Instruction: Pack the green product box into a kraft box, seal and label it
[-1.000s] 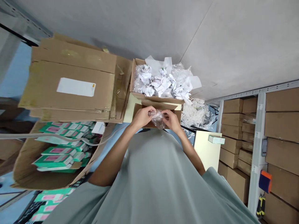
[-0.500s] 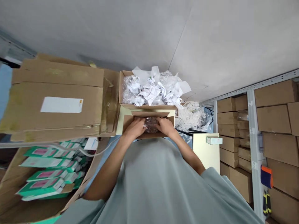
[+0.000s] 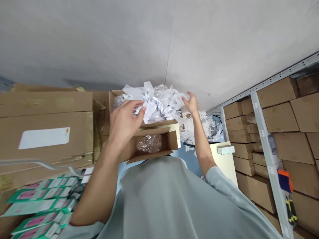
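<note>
My left hand (image 3: 127,119) is in the air over the near left side of a carton, thumb and fingers apart with nothing between them. That carton (image 3: 113,99) is heaped with crumpled white paper (image 3: 157,106) and clear plastic wrap (image 3: 161,91). At the heap's right end, my right hand (image 3: 191,103) has its fingers spread and curved beside a sheet of translucent white paper (image 3: 178,99); whether it touches the sheet I cannot tell. Closer to my body stands a smaller open cardboard box (image 3: 171,141), with clear bubble wrap (image 3: 149,143) lying inside.
Flattened cardboard (image 3: 45,122) is stacked at left, above green-and-pink product boxes (image 3: 37,196). Shredded paper (image 3: 196,129) fills a spot to the right. A small pale green box (image 3: 225,150) rests on a cream surface (image 3: 223,162). Shelves of brown cartons (image 3: 281,116) line the right side.
Both hands have left the bubble wrap in the small box and moved up and apart to the paper-filled carton. The small box now sits tilted, and the view has shifted.
</note>
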The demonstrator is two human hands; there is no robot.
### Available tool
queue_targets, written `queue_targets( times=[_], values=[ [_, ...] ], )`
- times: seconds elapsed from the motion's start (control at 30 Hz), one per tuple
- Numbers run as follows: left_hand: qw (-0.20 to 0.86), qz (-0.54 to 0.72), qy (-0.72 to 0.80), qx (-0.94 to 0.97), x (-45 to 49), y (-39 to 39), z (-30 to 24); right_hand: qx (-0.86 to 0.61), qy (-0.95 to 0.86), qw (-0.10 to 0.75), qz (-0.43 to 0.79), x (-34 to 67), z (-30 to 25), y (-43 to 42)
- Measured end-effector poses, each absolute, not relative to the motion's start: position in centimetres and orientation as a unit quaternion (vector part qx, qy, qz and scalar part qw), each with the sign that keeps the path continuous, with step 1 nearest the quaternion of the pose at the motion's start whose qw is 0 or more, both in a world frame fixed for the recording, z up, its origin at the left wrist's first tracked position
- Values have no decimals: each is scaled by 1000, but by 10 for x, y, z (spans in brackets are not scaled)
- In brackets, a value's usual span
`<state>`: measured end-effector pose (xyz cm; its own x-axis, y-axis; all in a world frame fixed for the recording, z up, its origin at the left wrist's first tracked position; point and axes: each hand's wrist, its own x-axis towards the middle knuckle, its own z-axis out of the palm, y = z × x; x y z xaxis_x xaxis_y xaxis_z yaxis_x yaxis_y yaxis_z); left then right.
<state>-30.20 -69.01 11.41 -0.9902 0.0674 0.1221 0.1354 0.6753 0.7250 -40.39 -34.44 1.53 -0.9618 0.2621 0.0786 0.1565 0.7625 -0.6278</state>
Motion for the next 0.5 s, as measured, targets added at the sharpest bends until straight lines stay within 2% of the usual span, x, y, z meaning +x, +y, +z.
queue_targets(
  times=[0.23,0.37,0.5],
  values=[
    [39,-396,-915,-63,-366,-646,81,-50,-925,15,376,-427,-14,-343],
    [-52,-364,-918,-147,-417,-605,56,-18,-924,-9,382,-424,-21,-353],
    [-123,-304,-928,-179,-445,-587,28,-15,-922,22,386,-414,-27,-350]
  ],
)
